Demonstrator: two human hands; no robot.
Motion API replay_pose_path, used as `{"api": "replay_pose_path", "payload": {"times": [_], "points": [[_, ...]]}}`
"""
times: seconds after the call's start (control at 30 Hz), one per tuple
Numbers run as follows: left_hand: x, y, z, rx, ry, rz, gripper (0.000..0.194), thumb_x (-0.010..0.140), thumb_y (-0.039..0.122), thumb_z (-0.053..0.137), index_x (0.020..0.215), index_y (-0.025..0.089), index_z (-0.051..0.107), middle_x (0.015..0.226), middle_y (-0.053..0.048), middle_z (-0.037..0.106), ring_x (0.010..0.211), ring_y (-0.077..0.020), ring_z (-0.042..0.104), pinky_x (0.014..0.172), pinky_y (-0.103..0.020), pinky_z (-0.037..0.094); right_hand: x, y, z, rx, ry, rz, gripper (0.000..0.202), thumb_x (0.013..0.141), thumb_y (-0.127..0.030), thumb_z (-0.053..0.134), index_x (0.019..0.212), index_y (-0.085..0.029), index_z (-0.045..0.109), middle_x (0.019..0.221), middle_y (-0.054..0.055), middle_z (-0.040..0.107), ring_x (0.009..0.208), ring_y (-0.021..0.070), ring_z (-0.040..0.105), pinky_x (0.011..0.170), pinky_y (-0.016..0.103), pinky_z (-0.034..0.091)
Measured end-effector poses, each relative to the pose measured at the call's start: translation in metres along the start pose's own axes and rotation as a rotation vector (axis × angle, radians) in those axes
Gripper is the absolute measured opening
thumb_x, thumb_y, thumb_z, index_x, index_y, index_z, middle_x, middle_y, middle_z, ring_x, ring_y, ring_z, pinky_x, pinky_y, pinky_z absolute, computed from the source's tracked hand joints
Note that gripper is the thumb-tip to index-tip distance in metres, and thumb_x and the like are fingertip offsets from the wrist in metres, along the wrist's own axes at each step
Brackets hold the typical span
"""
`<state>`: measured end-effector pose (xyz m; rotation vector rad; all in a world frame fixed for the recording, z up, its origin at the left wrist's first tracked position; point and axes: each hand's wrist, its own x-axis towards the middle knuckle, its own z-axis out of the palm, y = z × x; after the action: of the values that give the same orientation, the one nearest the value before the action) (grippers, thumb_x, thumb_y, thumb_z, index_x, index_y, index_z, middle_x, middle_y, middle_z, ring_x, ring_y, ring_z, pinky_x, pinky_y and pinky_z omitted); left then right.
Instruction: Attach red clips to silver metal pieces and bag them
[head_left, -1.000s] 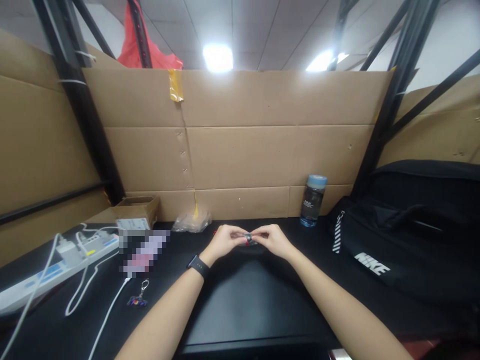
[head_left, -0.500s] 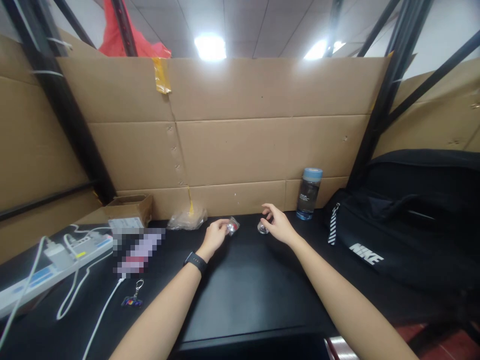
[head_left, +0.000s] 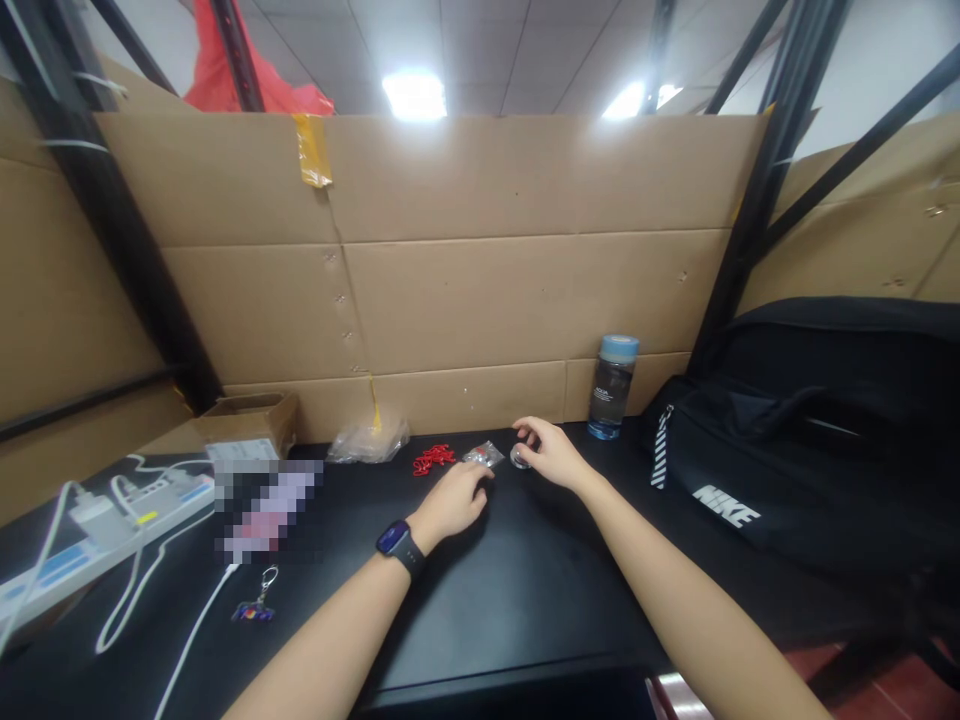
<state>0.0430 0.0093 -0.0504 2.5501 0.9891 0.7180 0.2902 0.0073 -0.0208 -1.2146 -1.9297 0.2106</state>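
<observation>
My left hand [head_left: 452, 497], with a dark smartwatch [head_left: 400, 545] on its wrist, lies low over the black table with its fingers stretched out and apart. Just beyond its fingertips is a small clear plastic bag [head_left: 487, 452] with something red in it. Left of the bag lies a small heap of red pieces [head_left: 433, 459], too small to make out singly. My right hand [head_left: 553, 455] has its fingers loosely bent, thumb apart from them, over a small round clear, shiny object [head_left: 517, 458] on the table. The thumb is at that object; whether it presses on it is unclear.
A blue-capped water bottle [head_left: 613, 388] and a black bag [head_left: 817, 450] stand to the right. Crumpled clear plastic [head_left: 369, 440] and a small cardboard box [head_left: 251, 425] sit left, with a power strip [head_left: 105, 550], cables and a keychain [head_left: 256, 608]. Cardboard [head_left: 457, 300] walls the back.
My left hand has moved off the plastic bag, toward me, and its fingers have spread. The red heap now shows beside it. My right hand has lowered slightly over the round object.
</observation>
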Motion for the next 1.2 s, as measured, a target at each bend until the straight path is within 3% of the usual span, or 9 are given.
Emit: {"api": "replay_pose_path", "payload": {"times": [0.1,0.33,0.5,0.67,0.77,0.83,1.03,1.2], "points": [[-0.004,0.006,0.007,0.166,-0.018,0.065,0.041,0.095,0.030,0.052,0.135,0.021,0.063,0.146,-0.013,0.057,0.136,-0.0310,0.052,0.115,-0.047,0.041,0.000,0.001,0.000,-0.010,0.004,-0.023,0.029,0.083,-0.016,0.062,0.111,-0.018,0.066,0.099,0.005,0.066,0.077,0.0147,0.059,0.076,0.030,0.051],[-0.001,-0.004,0.014,0.240,-0.105,-0.087,0.054,0.103,0.047,0.039,0.149,0.021,0.049,0.162,-0.016,0.037,0.153,-0.0355,0.028,0.121,-0.063,0.023,0.000,0.000,-0.002,-0.011,0.002,-0.025,0.030,0.082,-0.015,0.062,0.112,-0.018,0.066,0.099,0.004,0.066,0.077,0.0146,0.059,0.074,0.029,0.050],[0.000,-0.018,0.011,0.289,-0.136,-0.155,0.055,0.104,0.050,0.034,0.152,0.028,0.045,0.165,-0.007,0.034,0.156,-0.0346,0.021,0.122,-0.065,0.018,0.000,0.003,0.002,0.011,-0.026,-0.004,0.034,0.082,-0.015,0.062,0.116,-0.020,0.064,0.098,0.003,0.066,0.075,0.0134,0.059,0.072,0.027,0.050],[0.003,-0.019,0.007,0.287,-0.111,-0.093,0.052,0.105,0.050,0.035,0.153,0.033,0.043,0.163,-0.003,0.038,0.156,-0.0326,0.022,0.122,-0.064,0.019,-0.004,-0.007,0.007,-0.144,-0.074,-0.038,0.029,0.086,-0.015,0.061,0.114,-0.020,0.066,0.102,0.005,0.067,0.087,0.0170,0.063,0.080,0.029,0.049],[0.006,-0.027,-0.004,0.281,-0.008,-0.030,0.050,0.104,0.043,0.039,0.153,0.032,0.042,0.161,-0.004,0.042,0.155,-0.0281,0.027,0.124,-0.058,0.021,-0.009,-0.021,0.012,-0.387,-0.140,-0.083,0.023,0.089,-0.019,0.060,0.110,-0.020,0.069,0.107,0.009,0.069,0.099,0.0225,0.062,0.086,0.033,0.047],[0.006,-0.039,-0.012,0.300,0.051,-0.068,0.050,0.104,0.040,0.040,0.152,0.030,0.043,0.162,-0.006,0.041,0.154,-0.0284,0.029,0.124,-0.055,0.023,-0.012,-0.032,0.018,-0.508,-0.195,-0.112,0.022,0.091,-0.022,0.058,0.110,-0.019,0.069,0.109,0.010,0.070,0.100,0.0249,0.063,0.088,0.036,0.046],[0.003,-0.082,-0.017,0.315,-0.059,-0.250,0.054,0.103,0.051,0.038,0.154,0.033,0.043,0.167,-0.006,0.029,0.155,-0.0376,0.021,0.121,-0.062,0.023,-0.020,-0.045,0.056,-0.653,-0.252,-0.141,0.036,0.091,-0.022,0.053,0.124,-0.012,0.064,0.129,0.018,0.066,0.117,0.0308,0.061,0.103,0.046,0.038],[0.005,-0.090,-0.014,0.327,-0.023,-0.233,0.051,0.103,0.046,0.038,0.147,0.027,0.053,0.158,-0.012,0.046,0.147,-0.0349,0.039,0.120,-0.055,0.031,-0.015,-0.043,0.083,-0.709,-0.210,-0.083,0.051,0.094,-0.024,0.046,0.141,-0.007,0.054,0.148,0.025,0.052,0.126,0.0336,0.056,0.109,0.053,0.031]]}}
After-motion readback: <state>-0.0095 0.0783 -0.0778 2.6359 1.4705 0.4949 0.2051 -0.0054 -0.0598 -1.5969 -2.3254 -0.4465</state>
